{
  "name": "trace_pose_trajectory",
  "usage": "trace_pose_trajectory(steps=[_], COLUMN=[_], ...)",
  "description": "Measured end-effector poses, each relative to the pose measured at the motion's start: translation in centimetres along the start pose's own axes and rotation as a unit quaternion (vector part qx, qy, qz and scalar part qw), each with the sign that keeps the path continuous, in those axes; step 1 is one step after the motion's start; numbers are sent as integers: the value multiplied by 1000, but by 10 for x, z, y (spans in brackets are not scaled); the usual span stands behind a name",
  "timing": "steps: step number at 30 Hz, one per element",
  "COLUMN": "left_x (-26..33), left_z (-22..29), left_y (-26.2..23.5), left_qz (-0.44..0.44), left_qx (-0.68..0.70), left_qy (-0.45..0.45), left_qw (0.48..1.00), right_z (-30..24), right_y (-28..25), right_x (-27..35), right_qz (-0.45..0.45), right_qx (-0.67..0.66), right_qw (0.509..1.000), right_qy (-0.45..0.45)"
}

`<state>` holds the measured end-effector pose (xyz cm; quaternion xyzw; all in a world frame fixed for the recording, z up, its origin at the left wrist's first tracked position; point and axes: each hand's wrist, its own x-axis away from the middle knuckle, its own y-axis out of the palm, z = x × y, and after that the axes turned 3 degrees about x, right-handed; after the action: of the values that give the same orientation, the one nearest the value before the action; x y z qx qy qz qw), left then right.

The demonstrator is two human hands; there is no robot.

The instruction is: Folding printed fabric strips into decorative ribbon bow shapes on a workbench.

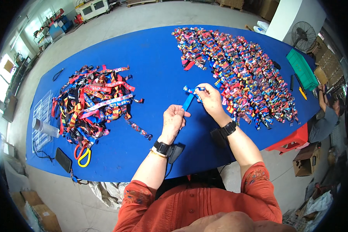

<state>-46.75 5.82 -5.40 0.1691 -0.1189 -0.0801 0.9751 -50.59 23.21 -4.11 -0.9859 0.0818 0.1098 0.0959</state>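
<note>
A blue patterned ribbon strap stretches between both my hands above a blue table. My left hand pinches its lower end in closed fingers. My right hand grips the upper end, where the strap is folded into a small bundle. A loose heap of long coloured ribbons lies to the left of my hands. A wide spread of small folded ribbon bundles lies to the right, close to my right hand.
Scissors with red and yellow handles, a black phone, a clear tube and a plastic sheet lie at the table's left end. A green bin stands at the right end. Another person sits beside a red stool.
</note>
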Motion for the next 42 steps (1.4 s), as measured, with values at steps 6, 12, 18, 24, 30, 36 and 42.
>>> trace_pose_trajectory(steps=[6, 12, 18, 24, 30, 36, 42], left_x=[-3, -5, -1, -4, -3, -3, -3], left_z=[-2, -5, -4, -7, -6, -6, -7], left_y=[-6, -3, -8, -4, -1, 0, -3], left_qz=[12, -9, 12, 5, 2, -5, 0], left_qx=[3, -7, -54, -58, -65, -60, -55], left_qy=[-6, -15, -23, -21, -34, -33, -40], left_qw=[1000, 1000, 998, 998, 997, 998, 998], right_z=[-14, 15, -2, 26, 50, 64, 58], right_y=[4, 16, 50, 21, -4, -6, -2], right_x=[-34, -69, -96, -128, -145, -155, -158], right_qz=[28, 67, 42, 113, 128, 129, 117], right_qx=[88, 129, 80, 234, 287, 349, 353], right_qw=[996, 989, 995, 963, 948, 927, 928], right_qy=[19, -31, -37, -68, -41, -52, 9])
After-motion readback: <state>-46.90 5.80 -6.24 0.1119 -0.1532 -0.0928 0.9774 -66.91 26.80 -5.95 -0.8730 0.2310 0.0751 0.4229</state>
